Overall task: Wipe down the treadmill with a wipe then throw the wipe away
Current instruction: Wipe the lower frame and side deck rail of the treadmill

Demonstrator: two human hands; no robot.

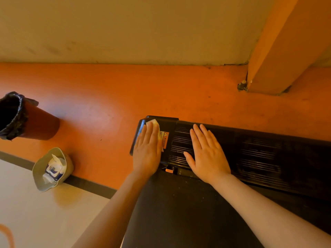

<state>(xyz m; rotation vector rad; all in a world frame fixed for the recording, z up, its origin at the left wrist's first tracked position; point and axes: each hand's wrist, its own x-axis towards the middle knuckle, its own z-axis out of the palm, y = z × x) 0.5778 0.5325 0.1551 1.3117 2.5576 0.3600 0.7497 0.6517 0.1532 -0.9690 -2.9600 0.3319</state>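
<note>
Down at the front end of the treadmill: that was where both hands were, planted on the black motor cover.

Left hand: flat, fingers straight and together, pressing a white wipe against the cover's left corner. No curl to the fingers at all, just a palm-down press.

Wipe spot: mostly buried under that palm, with a bit of it poking out past the fingertips and along the right edge of the hand, right next to a yellow warning sticker.

Right hand: also flat and spread, holding nothing, resting on the ribbed vent part of the cover, just beside the left hand but not touching it.

Belt: dark and dusty-looking, running back toward the person between the two forearms.

Bin: brownish trash can with a black liner folded over the rim, standing on the orange floor well off to the left.

Wipes pack: sat in a pale green tub near the bin, a white sheet sticking up out of it.

Background: beige wall along the far side, an orange column at the right with some small metal fitting at its base, couldn't tell what.
</note>
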